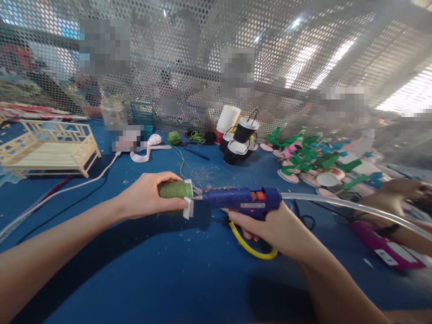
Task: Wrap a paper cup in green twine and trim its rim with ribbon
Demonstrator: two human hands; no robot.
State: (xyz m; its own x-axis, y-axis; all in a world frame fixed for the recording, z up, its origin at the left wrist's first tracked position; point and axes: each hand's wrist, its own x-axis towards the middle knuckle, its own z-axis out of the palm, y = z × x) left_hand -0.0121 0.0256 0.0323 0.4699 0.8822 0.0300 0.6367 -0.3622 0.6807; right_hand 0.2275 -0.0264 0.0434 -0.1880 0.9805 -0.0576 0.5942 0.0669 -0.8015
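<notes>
My left hand (pixel 148 193) is wrapped round a small cup covered in green yarn (pixel 172 189), lying on its side above the table. White flaps (pixel 189 209) stick out at its right end, by my thumb. My right hand (pixel 259 222) grips a blue hot glue gun (pixel 232 198), a long clear glue stick (pixel 324 201) running out of its back. The gun's nozzle points left and is at the white-edged end of the cup; whether it touches, I cannot tell. Below my right hand shows a yellow loop (pixel 251 252), its other end hidden.
A green yarn ball (pixel 173 137), white ribbon (pixel 141 156) and blue pen (pixel 196 153) lie behind. Beyond stand stacked white cups (pixel 228 118) and black-wrapped cups (pixel 235 153). Left is a small wooden bed (pixel 50 155); right are paper plants (pixel 303 157), a purple power strip (pixel 384 247) and another person's hand (pixel 381 200).
</notes>
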